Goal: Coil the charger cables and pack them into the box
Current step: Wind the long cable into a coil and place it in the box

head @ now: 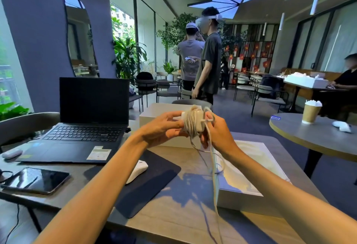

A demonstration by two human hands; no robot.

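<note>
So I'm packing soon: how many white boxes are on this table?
2: the far box just behind the held charger, the near box at lower right under the dangling cable. None appears hidden.

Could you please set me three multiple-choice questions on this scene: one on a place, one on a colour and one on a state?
1. Where does the mouse lie?
A) on the dark mouse pad
B) on the phone
C) inside a box

2. What colour is the charger cable?
A) black
B) white
C) red

3. How is that cable?
A) lying out straight
B) packed away
C) partly wound, its tail hanging

Answers:
1 A, the mouse sits on the pad beside the left forearm.
2 B, the coils held between the left hand and the right hand are white.
3 C, a bundle of turns sits in the hands while a loose length hangs below them.
</note>
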